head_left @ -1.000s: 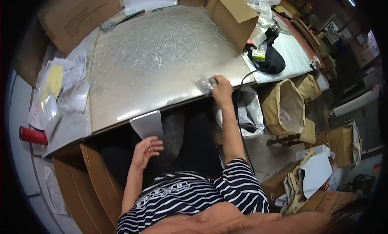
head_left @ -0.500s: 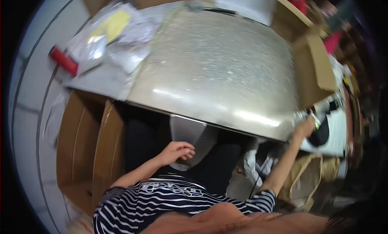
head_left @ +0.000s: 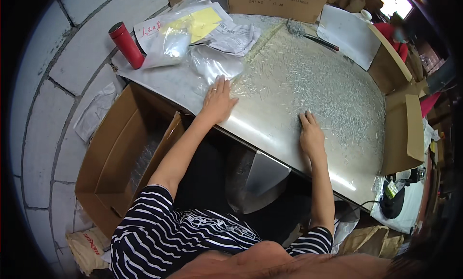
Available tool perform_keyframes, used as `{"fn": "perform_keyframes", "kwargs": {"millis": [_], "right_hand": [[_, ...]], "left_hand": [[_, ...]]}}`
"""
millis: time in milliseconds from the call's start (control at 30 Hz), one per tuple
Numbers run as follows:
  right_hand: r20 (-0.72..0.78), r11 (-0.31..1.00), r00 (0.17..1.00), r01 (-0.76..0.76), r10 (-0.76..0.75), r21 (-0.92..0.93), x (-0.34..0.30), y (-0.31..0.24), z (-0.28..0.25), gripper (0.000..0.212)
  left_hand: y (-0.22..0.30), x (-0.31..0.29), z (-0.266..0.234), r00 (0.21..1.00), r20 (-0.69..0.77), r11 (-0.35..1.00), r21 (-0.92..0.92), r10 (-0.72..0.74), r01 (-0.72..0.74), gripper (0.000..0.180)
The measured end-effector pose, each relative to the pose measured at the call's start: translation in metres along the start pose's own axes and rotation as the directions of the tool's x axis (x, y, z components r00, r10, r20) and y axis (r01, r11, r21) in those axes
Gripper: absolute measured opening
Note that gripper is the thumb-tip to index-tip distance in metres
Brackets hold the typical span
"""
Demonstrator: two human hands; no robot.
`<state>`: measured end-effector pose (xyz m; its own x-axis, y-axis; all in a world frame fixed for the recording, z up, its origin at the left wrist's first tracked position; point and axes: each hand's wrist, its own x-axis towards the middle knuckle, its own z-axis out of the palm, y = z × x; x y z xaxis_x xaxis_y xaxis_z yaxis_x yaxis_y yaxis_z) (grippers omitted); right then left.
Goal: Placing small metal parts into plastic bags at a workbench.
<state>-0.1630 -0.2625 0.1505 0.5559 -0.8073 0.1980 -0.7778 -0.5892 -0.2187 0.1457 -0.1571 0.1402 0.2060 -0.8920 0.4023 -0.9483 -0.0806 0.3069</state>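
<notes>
Both of my hands rest on the shiny metal tabletop (head_left: 270,122). My left hand (head_left: 218,104) lies flat with its fingers stretched out, fingertips at the edge of a clear plastic bag (head_left: 214,62). Farther right, my right hand (head_left: 312,138) is palm down with its fingers extended, and its fingertips touch the near edge of a wide scatter of small, clear, needle-like pieces (head_left: 340,91). Neither hand shows anything held. A dark-handled tool (head_left: 323,43) lies at the far side, beside a clump of the pieces (head_left: 295,29).
A red flask (head_left: 126,45) stands at the left beside papers (head_left: 236,37) and a filled clear bag (head_left: 174,51). An open carton (head_left: 103,158) sits below the table's left end. Cardboard walls (head_left: 398,127) line the right side; another person (head_left: 396,35) is beyond.
My right hand has left the items at the table's right end and come onto the tabletop. My left hand has risen from my lap onto the table. The view has turned left.
</notes>
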Motion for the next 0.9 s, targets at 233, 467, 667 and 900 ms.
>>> {"fn": "perform_keyframes", "kwargs": {"millis": [233,467,667,900], "right_hand": [[-0.03,0.999,0.999,0.038,-0.038,0.004,-0.039,-0.002,-0.006,0.059],[-0.049,0.998,0.997,0.067,-0.067,-0.003,-0.057,-0.022,-0.009,0.055],[-0.067,0.998,0.996,0.055,-0.055,-0.005,-0.066,-0.029,-0.007,0.056],[-0.134,0.999,0.991,0.011,-0.006,0.03,-0.067,-0.027,0.001,0.052]], "left_hand": [[0.01,-0.039,-0.012,0.995,0.085,0.991,-0.128,0.044,-0.033,0.055],[0.0,-0.039,-0.009,0.968,-0.035,0.966,-0.067,0.249,-0.251,0.056],[0.0,-0.02,0.002,0.976,0.147,0.985,0.032,0.163,-0.169,0.062],[0.021,-0.086,0.007,0.948,-0.088,0.948,-0.06,0.307,-0.313,0.049]]}}
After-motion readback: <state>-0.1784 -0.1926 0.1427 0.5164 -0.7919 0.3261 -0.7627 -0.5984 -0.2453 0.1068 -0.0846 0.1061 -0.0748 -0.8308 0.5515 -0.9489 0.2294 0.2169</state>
